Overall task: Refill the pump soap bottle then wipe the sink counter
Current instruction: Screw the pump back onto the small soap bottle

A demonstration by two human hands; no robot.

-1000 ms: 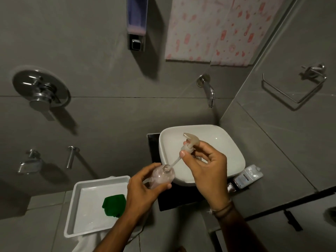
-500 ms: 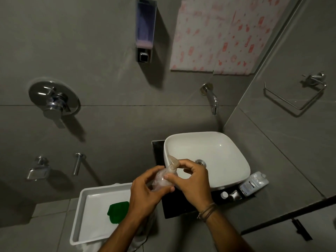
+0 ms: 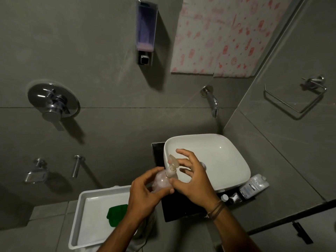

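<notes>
Here we are over the basin, and the pump soap bottle [image 3: 162,181] sits right between the two hands, held in the air just in front of the white sink basin [image 3: 227,160] and above the near left corner of the black desk [image 3: 174,213]. Left hand [image 3: 143,193] has the clear body wrapped, fingers and thumb curled round it from the left. Right hand [image 3: 192,180] comes in from the other side with its fingers fanned out and straight, and only the thumb looks to be touching, low at the collar of the pump head [image 3: 172,165]. The long axis runs up and away, leaning toward the basin, with the nozzle at the far top end. So the collar is the right hand's business, since it is the nearer one. My read is that the next move is a turn of that collar while the left hand steadies the body. Whether the thread is snug, I cannot tell. The contents look pale, but the fill level is too hazy to call. On the desk, right of the basin, a white refill bottle [image 3: 254,186] lies on its side with a small cap [image 3: 225,197] near it. Low on the left, a white tray [image 3: 85,200] holds a green cloth [image 3: 116,214], well apart from the desk it should wipe. All around are grey tiled walls, a wall spout [image 3: 212,102] above the basin and a wall dispenser [image 3: 146,33] higher up.
</notes>
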